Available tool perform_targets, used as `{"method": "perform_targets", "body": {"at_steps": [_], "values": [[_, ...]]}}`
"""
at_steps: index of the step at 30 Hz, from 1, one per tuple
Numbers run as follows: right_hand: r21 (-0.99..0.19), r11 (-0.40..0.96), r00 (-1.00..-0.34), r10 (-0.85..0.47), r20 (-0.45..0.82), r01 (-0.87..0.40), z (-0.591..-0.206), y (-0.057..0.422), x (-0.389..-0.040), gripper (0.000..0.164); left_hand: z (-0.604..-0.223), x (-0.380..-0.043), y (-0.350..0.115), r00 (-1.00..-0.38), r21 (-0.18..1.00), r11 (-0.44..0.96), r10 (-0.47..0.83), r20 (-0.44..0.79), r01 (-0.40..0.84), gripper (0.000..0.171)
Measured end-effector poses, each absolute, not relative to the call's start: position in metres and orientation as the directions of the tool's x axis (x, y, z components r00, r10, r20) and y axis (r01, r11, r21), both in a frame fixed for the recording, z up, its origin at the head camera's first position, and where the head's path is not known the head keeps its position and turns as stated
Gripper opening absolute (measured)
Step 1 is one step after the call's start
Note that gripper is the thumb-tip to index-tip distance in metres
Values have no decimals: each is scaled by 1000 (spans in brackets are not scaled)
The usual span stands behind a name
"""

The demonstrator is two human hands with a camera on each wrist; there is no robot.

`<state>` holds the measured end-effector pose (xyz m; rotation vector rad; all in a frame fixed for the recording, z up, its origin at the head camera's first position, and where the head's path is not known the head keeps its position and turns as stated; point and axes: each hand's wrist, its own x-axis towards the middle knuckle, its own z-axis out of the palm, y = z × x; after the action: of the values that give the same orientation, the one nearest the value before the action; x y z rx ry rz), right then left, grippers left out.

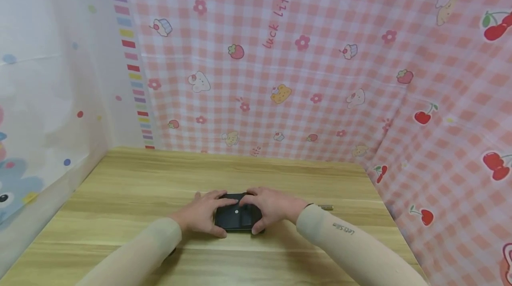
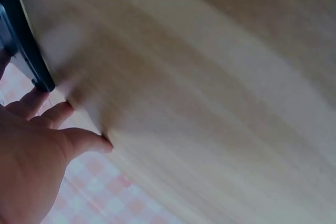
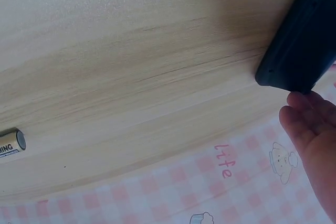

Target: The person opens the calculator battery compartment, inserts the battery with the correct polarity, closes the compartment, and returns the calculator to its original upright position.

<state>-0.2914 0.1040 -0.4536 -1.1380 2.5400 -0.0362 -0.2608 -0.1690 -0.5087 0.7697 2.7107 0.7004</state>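
Note:
A flat black rectangular device (image 1: 236, 219) with a small pale dot on its face is held between both hands, close over the wooden table. My left hand (image 1: 204, 212) grips its left end, thumb at the near edge and fingers at the far edge. At the opposite end my right hand (image 1: 272, 208) holds it in the same way, with the index finger bent over the top. In the left wrist view only a dark edge of the device (image 2: 26, 40) shows beside the fingers. The right wrist view shows its dark side (image 3: 299, 40), with fingertips at the far corner.
A gold and black battery (image 3: 11, 142) lies on the table (image 1: 160, 175) to the right of the device, partly behind the right wrist. Pink checked cloth (image 1: 256, 72) hangs at the back and right, and a white printed sheet (image 1: 48, 86) at the left.

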Motion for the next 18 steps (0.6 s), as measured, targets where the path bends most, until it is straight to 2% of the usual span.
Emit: {"method": "perform_targets", "body": {"at_steps": [7,18], "values": [[-123,662,-606,-734,-306,-739,-457,103,-293,71,-503,-263,-169,-825,537,742,548,-140,402,95],[-104,637,-592,-755,-282,-764,-457,103,-293,69,-507,-267,-170,-831,543,750,533,-159,378,97]]}}
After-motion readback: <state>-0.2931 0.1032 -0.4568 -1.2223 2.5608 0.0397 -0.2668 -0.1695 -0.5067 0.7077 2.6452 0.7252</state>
